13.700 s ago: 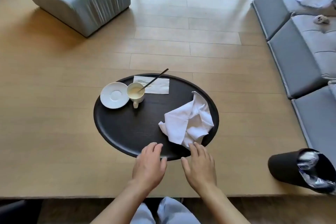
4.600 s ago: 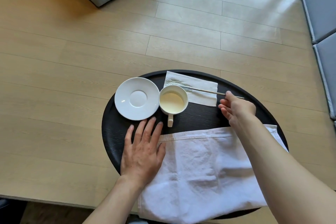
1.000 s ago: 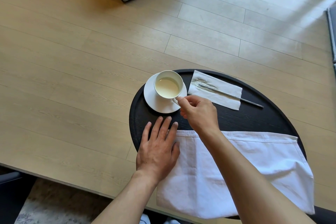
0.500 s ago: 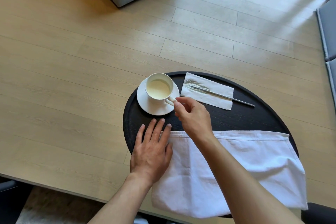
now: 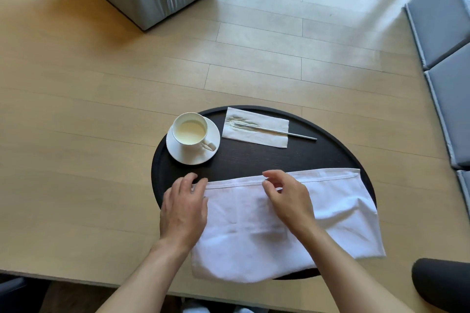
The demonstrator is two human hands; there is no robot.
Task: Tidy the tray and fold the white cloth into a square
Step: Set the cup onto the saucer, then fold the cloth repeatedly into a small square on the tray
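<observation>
The white cloth (image 5: 292, 218) lies spread across the near half of the round black tray (image 5: 254, 160), its near edge hanging past the tray rim toward you. Treat it as light, limp fabric: it holds no shape, wrinkles readily and will likely slide on the smooth tray. Your left hand (image 5: 184, 207) rests flat on the cloth's far-left corner, fingers loosely spread, gripping nothing. Your right hand (image 5: 287, 198) hovers at the hemmed far edge, fingers curled and narrowly parted; whether they pinch the hem cannot be told. Take hold at the hem corners, where the stitched edge gives the firmest purchase. Keep folds clear of the cup (image 5: 189, 131) on its saucer (image 5: 193, 154); it holds liquid and is fragile.
</observation>
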